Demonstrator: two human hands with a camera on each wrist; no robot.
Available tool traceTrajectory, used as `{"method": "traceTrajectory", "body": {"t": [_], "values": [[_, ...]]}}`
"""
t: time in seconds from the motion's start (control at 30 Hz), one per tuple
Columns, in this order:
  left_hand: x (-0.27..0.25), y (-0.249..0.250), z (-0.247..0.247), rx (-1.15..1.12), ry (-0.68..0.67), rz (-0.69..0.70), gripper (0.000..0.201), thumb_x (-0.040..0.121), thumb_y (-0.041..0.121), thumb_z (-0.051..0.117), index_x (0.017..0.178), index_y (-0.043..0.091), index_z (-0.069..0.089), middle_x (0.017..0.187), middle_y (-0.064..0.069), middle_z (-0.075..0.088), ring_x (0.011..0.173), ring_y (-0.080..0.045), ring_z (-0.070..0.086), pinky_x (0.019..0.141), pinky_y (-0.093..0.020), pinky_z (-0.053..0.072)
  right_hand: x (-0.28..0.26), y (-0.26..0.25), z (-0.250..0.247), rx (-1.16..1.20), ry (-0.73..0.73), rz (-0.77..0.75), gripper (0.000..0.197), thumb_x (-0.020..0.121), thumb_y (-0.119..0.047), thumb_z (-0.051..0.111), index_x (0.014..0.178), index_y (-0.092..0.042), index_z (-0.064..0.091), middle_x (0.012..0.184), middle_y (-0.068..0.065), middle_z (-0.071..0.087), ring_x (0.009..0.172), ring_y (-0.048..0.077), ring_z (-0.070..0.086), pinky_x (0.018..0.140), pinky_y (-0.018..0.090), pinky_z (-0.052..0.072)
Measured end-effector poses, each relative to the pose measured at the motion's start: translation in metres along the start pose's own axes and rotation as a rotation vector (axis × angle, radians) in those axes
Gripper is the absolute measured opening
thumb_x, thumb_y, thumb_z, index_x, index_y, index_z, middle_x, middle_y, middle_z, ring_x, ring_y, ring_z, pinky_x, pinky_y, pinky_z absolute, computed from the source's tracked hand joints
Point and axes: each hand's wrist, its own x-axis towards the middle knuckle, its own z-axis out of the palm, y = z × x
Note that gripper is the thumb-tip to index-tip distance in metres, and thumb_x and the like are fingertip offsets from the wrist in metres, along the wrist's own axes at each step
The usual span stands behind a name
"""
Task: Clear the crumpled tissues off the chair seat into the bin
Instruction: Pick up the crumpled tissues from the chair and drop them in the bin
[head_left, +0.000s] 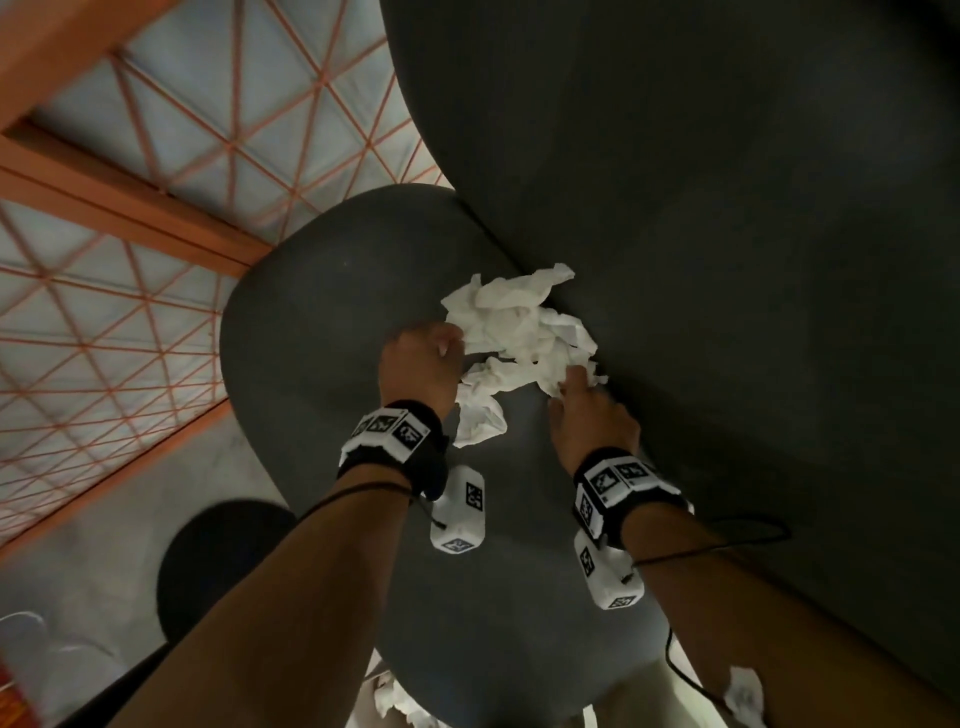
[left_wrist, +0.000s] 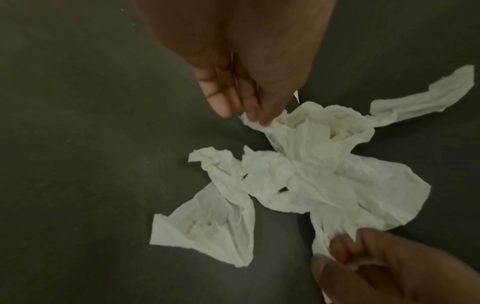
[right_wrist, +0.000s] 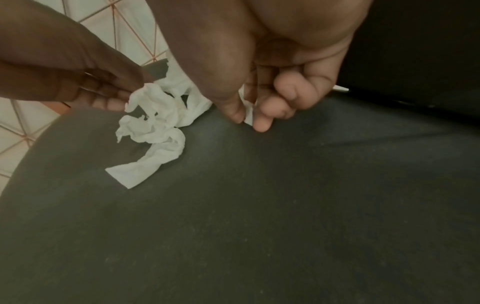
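Note:
Several crumpled white tissues (head_left: 519, 322) lie in a loose heap on the dark grey chair seat (head_left: 322, 338), close to where it meets the backrest (head_left: 727, 208). My left hand (head_left: 449, 345) pinches the heap's left edge, thumb and fingertips closed on the paper (left_wrist: 255, 119). My right hand (head_left: 571, 379) grips the near right corner, with a bit of tissue between thumb and forefinger (right_wrist: 246, 120). One flatter tissue (left_wrist: 207, 230) trails toward me from the heap. I cannot make out the bin with certainty.
Pale floor tiles with orange lines (head_left: 130, 312) lie to the left of the chair. A dark round object (head_left: 223, 561) sits low at the left. White crumpled paper (head_left: 395, 699) shows below the seat's front edge, and more by my right forearm (head_left: 745, 693).

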Motion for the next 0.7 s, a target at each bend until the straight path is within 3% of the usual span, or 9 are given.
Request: {"method": "traceTrajectory", "body": {"t": [0.13, 0.2, 0.3, 0.37, 0.47, 0.53, 0.6, 0.63, 0.7], "values": [[0.000, -0.001, -0.006, 0.031, 0.080, -0.025, 0.014, 0.089, 0.022, 0.057, 0.093, 0.022, 0.070, 0.086, 0.004, 0.069, 0.073, -0.011, 0.063, 0.063, -0.009, 0.038, 0.000, 0.002, -0.006, 0.031, -0.054, 0.019, 0.033, 0.098, -0.032, 0.041, 0.127, -0.016, 0.043, 0.124, 0.013, 0.058, 0.113, 0.035, 0.056, 0.083, 0.040, 0.044], [-0.003, -0.001, -0.007, -0.029, 0.108, -0.049, 0.010, 0.085, 0.022, 0.060, 0.093, 0.022, 0.068, 0.082, 0.009, 0.065, 0.068, -0.006, 0.058, 0.058, -0.002, 0.030, -0.005, 0.005, -0.009, 0.116, -0.070, 0.036, 0.028, 0.095, -0.034, 0.044, 0.117, -0.017, 0.049, 0.116, 0.010, 0.059, 0.106, 0.032, 0.057, 0.080, 0.037, 0.042], [-0.005, -0.006, -0.008, -0.148, 0.227, -0.032, 0.009, 0.080, 0.021, 0.062, 0.087, 0.019, 0.068, 0.084, 0.002, 0.069, 0.074, -0.012, 0.063, 0.064, -0.008, 0.039, -0.018, 0.014, -0.011, 0.255, -0.066, 0.067, 0.010, 0.087, -0.029, 0.052, 0.083, -0.021, 0.046, 0.088, 0.001, 0.053, 0.084, 0.025, 0.053, 0.069, 0.031, 0.038], [-0.006, -0.012, -0.010, -0.190, 0.299, -0.021, 0.009, 0.079, 0.018, 0.060, 0.083, 0.023, 0.067, 0.086, 0.000, 0.068, 0.075, -0.014, 0.065, 0.068, -0.011, 0.047, -0.028, 0.022, -0.008, 0.314, -0.016, 0.074, 0.023, 0.084, -0.019, 0.052, 0.069, -0.024, 0.035, 0.073, -0.002, 0.045, 0.072, 0.023, 0.049, 0.062, 0.029, 0.035], [-0.010, -0.020, -0.008, -0.168, 0.252, 0.076, 0.023, 0.078, 0.018, 0.051, 0.092, 0.024, 0.068, 0.101, -0.002, 0.068, 0.085, -0.004, 0.059, 0.079, -0.030, 0.053, -0.041, 0.032, 0.000, 0.445, 0.064, 0.074, 0.024, 0.083, -0.011, 0.053, 0.070, -0.022, 0.036, 0.067, 0.000, 0.047, 0.063, 0.022, 0.050, 0.054, 0.029, 0.037], [-0.011, -0.019, -0.006, -0.011, 0.109, 0.103, 0.038, 0.078, 0.024, 0.050, 0.113, 0.024, 0.064, 0.121, -0.001, 0.060, 0.085, 0.009, 0.039, 0.080, -0.019, 0.041, -0.049, 0.036, 0.003, 0.515, 0.093, 0.069, 0.021, 0.082, -0.009, 0.055, 0.075, -0.022, 0.041, 0.068, 0.000, 0.053, 0.063, 0.023, 0.055, 0.058, 0.031, 0.044], [-0.007, -0.014, -0.002, 0.039, -0.017, 0.043, 0.047, 0.083, 0.023, 0.059, 0.129, 0.030, 0.052, 0.135, 0.000, 0.046, 0.077, 0.011, 0.036, 0.082, -0.020, 0.035, -0.056, 0.039, 0.003, 0.573, 0.089, 0.069, 0.017, 0.081, -0.011, 0.056, 0.079, -0.023, 0.044, 0.070, -0.002, 0.056, 0.065, 0.021, 0.057, 0.063, 0.034, 0.048], [-0.004, -0.011, 0.000, 0.042, -0.045, 0.020, 0.050, 0.085, 0.022, 0.063, 0.131, 0.032, 0.049, 0.137, 0.000, 0.043, 0.080, 0.008, 0.045, 0.082, -0.023, 0.038, -0.060, 0.039, 0.001, 0.599, 0.075, 0.065, 0.015, 0.082, -0.015, 0.057, 0.080, -0.024, 0.045, 0.071, -0.003, 0.056, 0.065, 0.020, 0.056, 0.065, 0.036, 0.048], [0.002, -0.008, 0.003, 0.092, -0.058, 0.013, 0.044, 0.086, 0.022, 0.063, 0.129, 0.030, 0.053, 0.132, -0.002, 0.051, 0.093, -0.015, 0.062, 0.085, -0.029, 0.046, -0.068, 0.038, -0.003, 0.652, 0.032, 0.074, 0.018, 0.084, -0.031, 0.061, 0.078, -0.024, 0.046, 0.069, -0.005, 0.053, 0.064, 0.016, 0.052, 0.065, 0.035, 0.046]]}}
